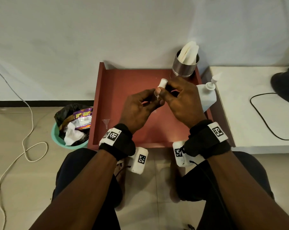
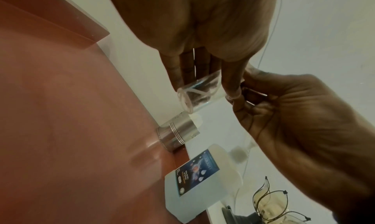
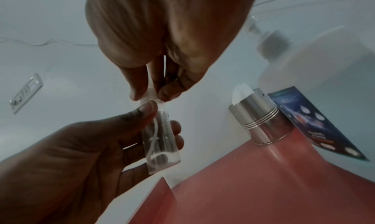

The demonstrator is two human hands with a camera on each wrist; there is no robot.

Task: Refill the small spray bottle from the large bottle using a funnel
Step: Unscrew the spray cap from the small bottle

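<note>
Above the red table's (image 1: pixel 107 90) centre, the left hand (image 1: pixel 137 110) gripped the empty small spray bottle (image 3: pixel 160 140) while the right hand (image 1: pixel 182 100) pinched its spray head (image 1: pixel 162 83); funnel (image 1: pixel 106 122) at 8 o'clock and large pump bottle (image 1: pixel 206 97) at 3 o'clock stood unused, so filling remained.

Your left wrist (image 1: pixel 119 143) and right wrist (image 1: pixel 206 140) each wear a black strap bearing white square-coded tags. White camera blocks (image 1: pixel 138 161) hang beneath them. Your legs are in dark trousers (image 1: pixel 77 168).
</note>
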